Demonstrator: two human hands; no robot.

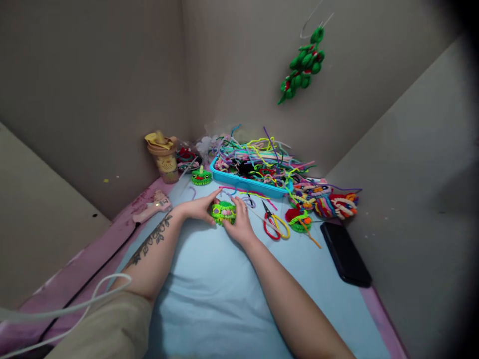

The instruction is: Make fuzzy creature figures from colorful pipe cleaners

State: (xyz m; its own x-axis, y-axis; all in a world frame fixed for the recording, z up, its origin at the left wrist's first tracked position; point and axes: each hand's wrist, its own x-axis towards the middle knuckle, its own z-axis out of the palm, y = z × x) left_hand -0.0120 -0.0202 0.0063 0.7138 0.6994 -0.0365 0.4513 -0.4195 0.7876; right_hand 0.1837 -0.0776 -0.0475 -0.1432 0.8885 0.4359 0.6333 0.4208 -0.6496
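Between my two hands is a small round green craft piece [223,212] of fuzzy stems, with pink and purple spots on its side. My left hand [204,207] grips it from the left, thumb in front and fingers behind. From the right, my right hand [240,222] closes on it, thumb low and fingers at its edge. Just right of that hand lie scissors [276,225] with one red and one yellow handle. A green piece with a face [201,176] stands behind my left hand. Loose coloured stems [247,193] lie just beyond the hands.
A blue tray [249,183] heaped with fuzzy stems stands at the back. A cup [164,158] and pink glue gun [153,208] are left. On the right are a red-green piece [298,221], colourful pieces [329,202] and a black phone [345,254]. A green garland [303,67] hangs above.
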